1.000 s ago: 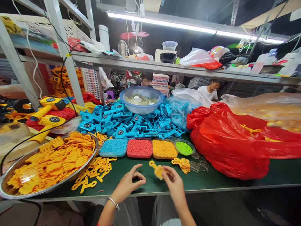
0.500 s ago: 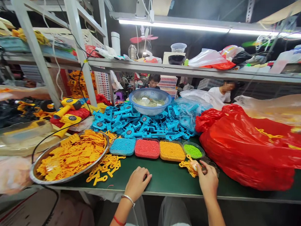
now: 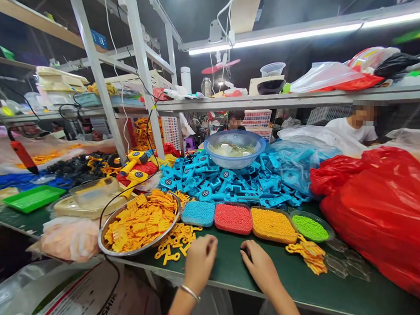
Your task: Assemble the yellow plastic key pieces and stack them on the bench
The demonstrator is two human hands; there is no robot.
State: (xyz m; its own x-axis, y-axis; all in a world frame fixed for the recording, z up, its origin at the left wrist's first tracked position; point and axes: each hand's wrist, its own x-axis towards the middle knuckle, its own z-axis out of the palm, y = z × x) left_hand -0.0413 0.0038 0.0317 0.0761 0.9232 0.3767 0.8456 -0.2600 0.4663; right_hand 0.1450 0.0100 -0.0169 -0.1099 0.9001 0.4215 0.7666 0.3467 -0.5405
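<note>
At the lower centre of the frame, the left hand (image 3: pixel 199 258) and right hand (image 3: pixel 261 268) rest on the green table (image 3: pixel 227 268), fingers loosely curled and holding nothing; loose yellow plastic keys (image 3: pixel 176 241) lie just left of them.

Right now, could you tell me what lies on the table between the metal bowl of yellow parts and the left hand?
In the head view, a loose scatter of yellow parts lies on the green table between the metal bowl and the left hand.
</note>
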